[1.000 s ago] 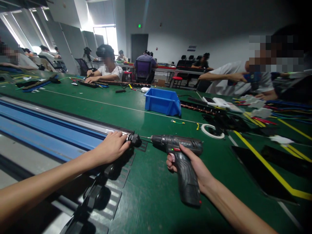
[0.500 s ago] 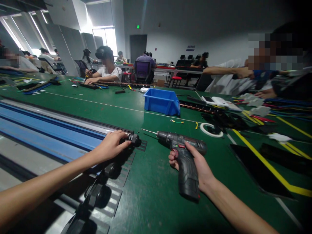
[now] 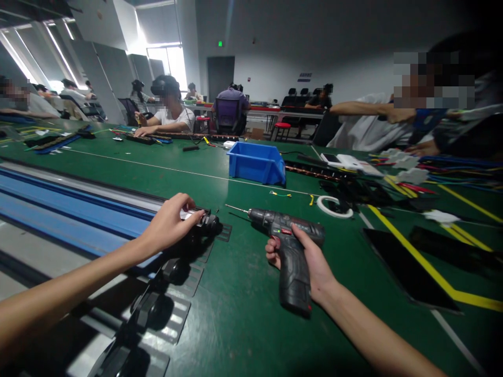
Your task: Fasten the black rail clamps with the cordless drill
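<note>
With the middle of my view as the dial, slotted black plates (image 3: 176,319) lie on the green table (image 3: 236,324) at seven o'clock. At five, my right hand (image 3: 316,256) is wrapped around the grip of a cordless drill (image 3: 294,267); its slim bit (image 3: 238,208) points just past nine, apart from the black fitting (image 3: 212,224) at eight. My left hand (image 3: 167,222), between eight and nine, arches beside that fitting with thumb and fingers a narrow gap apart; I cannot tell whether they grip it. Long blue profiles (image 3: 78,201) stretch away towards nine. A white ring (image 3: 334,214) lies at three, a blue bin (image 3: 255,166) at twelve. Farther off, a seated person (image 3: 175,115) wears a headset at ten, and a co-worker (image 3: 361,123) leans in at two.
</note>
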A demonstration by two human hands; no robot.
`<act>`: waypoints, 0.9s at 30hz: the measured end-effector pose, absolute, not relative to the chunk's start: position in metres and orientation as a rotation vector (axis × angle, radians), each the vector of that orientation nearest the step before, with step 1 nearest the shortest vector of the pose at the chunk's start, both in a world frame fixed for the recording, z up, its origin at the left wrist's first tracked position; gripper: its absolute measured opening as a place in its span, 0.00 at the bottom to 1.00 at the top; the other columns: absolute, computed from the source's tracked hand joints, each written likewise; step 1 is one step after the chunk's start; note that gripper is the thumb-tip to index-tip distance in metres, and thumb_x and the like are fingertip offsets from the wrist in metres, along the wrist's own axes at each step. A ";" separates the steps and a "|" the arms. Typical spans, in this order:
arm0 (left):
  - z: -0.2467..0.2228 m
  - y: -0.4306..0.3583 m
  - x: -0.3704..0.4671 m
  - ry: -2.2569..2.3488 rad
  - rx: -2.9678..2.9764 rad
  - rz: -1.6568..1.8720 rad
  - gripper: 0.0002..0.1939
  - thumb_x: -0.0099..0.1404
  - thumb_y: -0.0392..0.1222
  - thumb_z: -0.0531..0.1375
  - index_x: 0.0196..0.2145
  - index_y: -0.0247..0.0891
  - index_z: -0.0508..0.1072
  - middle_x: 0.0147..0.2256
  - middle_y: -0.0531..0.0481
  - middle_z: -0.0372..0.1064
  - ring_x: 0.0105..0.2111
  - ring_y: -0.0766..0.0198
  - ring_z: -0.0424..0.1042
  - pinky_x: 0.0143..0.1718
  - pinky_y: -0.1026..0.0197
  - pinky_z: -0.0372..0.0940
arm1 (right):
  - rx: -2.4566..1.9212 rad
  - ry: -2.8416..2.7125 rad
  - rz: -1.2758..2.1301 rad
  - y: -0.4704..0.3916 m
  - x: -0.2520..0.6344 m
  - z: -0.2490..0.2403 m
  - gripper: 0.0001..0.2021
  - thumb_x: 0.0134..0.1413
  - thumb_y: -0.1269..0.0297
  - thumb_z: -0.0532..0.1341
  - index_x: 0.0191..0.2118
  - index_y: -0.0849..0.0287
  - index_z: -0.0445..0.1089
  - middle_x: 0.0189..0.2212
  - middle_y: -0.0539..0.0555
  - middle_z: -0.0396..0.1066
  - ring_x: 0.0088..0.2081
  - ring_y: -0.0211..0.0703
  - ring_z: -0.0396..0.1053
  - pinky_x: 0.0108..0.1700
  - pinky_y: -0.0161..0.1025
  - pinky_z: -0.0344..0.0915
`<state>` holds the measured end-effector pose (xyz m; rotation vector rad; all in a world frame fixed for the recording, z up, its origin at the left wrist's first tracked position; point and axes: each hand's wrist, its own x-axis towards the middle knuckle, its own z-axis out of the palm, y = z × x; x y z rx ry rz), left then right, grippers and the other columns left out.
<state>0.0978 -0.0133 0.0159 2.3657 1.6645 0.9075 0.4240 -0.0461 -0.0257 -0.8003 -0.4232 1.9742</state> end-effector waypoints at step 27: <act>0.032 0.107 0.137 1.372 2.069 0.393 0.08 0.58 0.42 0.60 0.31 0.33 0.73 0.30 0.43 0.76 0.30 0.61 0.75 0.32 0.62 0.67 | -0.738 -0.364 1.997 -0.044 0.430 -0.026 0.18 0.63 0.51 0.56 0.35 0.64 0.69 0.29 0.60 0.74 0.31 0.43 0.73 0.34 0.37 0.74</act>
